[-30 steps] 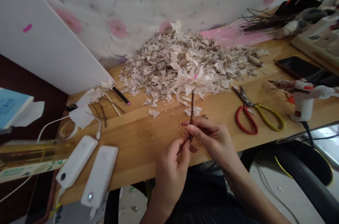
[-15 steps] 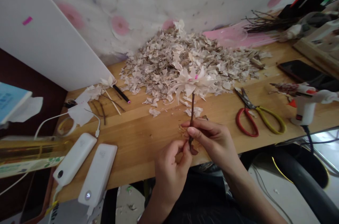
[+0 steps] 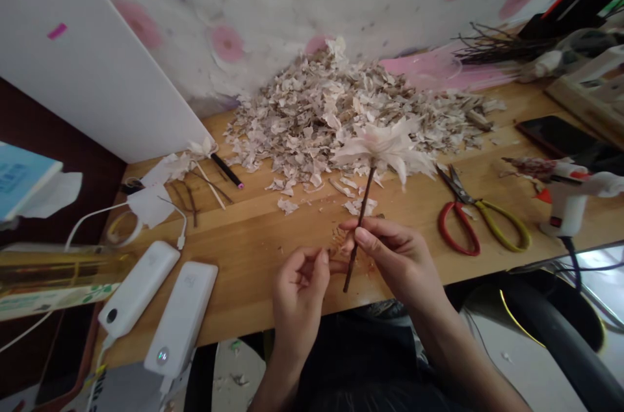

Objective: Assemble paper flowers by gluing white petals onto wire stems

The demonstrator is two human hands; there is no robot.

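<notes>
A pale, papery flower point(image 3: 383, 147) with pointed petals tops a thin brown twig stem point(image 3: 365, 201). My right hand point(image 3: 397, 259) pinches that stem between thumb and fingers, and the flower leans a little to the right. Below the grip the stem's lower end hangs free above the table. My left hand point(image 3: 301, 292) is just left of the stem, its thumb and forefinger pinched together. A tiny dark bit may be at its fingertips, too small to name. Behind the flower rises a heap of pale, dry petal-like flakes point(image 3: 302, 119).
Red-and-yellow-handled scissors point(image 3: 461, 204) lie spread at right, near a white glue gun point(image 3: 565, 204) and a dark phone point(image 3: 570, 136). Two white power banks point(image 3: 182, 318) with cables lie at left. A black pen point(image 3: 227, 170), twigs and tape sit behind them. Branches point(image 3: 497, 45) lie at back right.
My left hand has come off the lower stem and moved left. My right hand still holds the stem; the flower has tipped rightward and now shows more from its side.
</notes>
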